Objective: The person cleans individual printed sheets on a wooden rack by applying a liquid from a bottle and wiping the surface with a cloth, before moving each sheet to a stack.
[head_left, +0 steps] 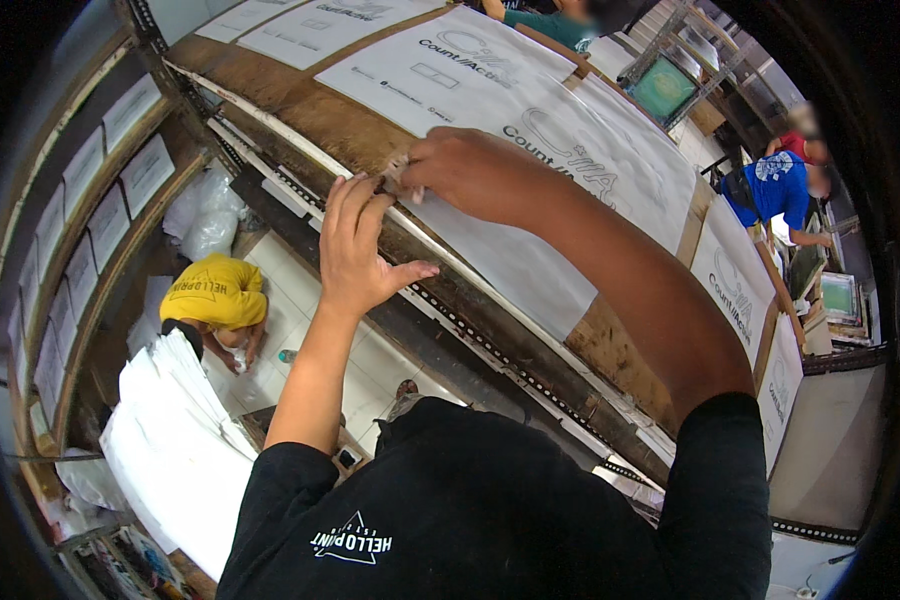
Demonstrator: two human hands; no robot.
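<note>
My right hand [475, 175] reaches across the long worktable [340, 130], near its front edge. Its fingers are closed on a crumpled whitish wad [402, 180]; whether it is cloth or paper I cannot tell. Just left of it, my left hand [355, 245] has its fingers resting at the table's edge and its thumb spread apart. A white printed sheet [515, 255] with grey and black lettering lies flat under my right forearm. Another white printed sheet [400, 70] lies beyond my right hand on the brown tabletop.
On the left, a person in a yellow shirt [213, 292] crouches beside a stack of white sheets [175, 440]. Racks [110, 185] hold more white sheets. At the right, a person in a blue shirt [778, 185] stands near framed screens [840, 298]. A metal rail [470, 335] runs along the table.
</note>
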